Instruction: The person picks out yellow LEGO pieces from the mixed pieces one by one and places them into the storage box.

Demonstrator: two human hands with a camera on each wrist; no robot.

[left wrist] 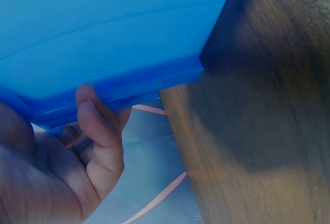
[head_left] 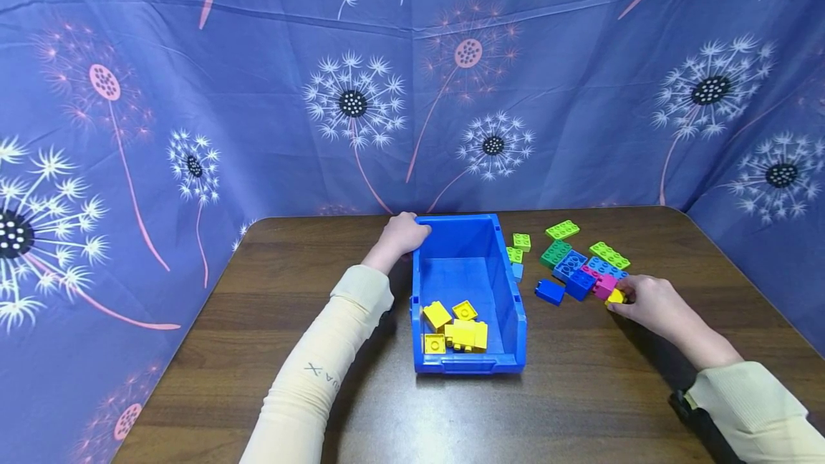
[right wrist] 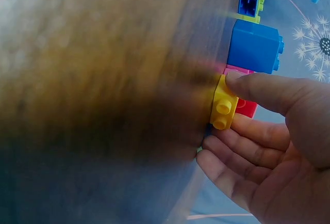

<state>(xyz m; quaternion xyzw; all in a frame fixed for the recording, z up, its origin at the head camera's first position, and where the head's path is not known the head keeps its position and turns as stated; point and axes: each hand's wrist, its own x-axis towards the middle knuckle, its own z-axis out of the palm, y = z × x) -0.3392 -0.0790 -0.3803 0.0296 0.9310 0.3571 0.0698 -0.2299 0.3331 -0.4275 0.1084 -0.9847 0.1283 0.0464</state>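
My left hand (head_left: 404, 233) grips the far left corner of a blue plastic bin (head_left: 469, 365); in the left wrist view its fingers (left wrist: 100, 123) curl over the bin's rim (left wrist: 129, 82). Several yellow building blocks (head_left: 464, 335) lie in the bin's near end. To the right, my right hand (head_left: 654, 304) pinches a yellow block (head_left: 616, 297) between thumb and fingers. In the right wrist view this yellow block (right wrist: 223, 105) shows its studs, and a pink block (right wrist: 247, 108) sits right behind it.
Right of the bin lies a loose group of blocks: dark blue (head_left: 550, 291), green (head_left: 556, 253), light green (head_left: 609, 255) and pink (head_left: 604, 286). A patterned blue cloth (head_left: 412, 92) hangs behind the brown wooden table (head_left: 258, 349).
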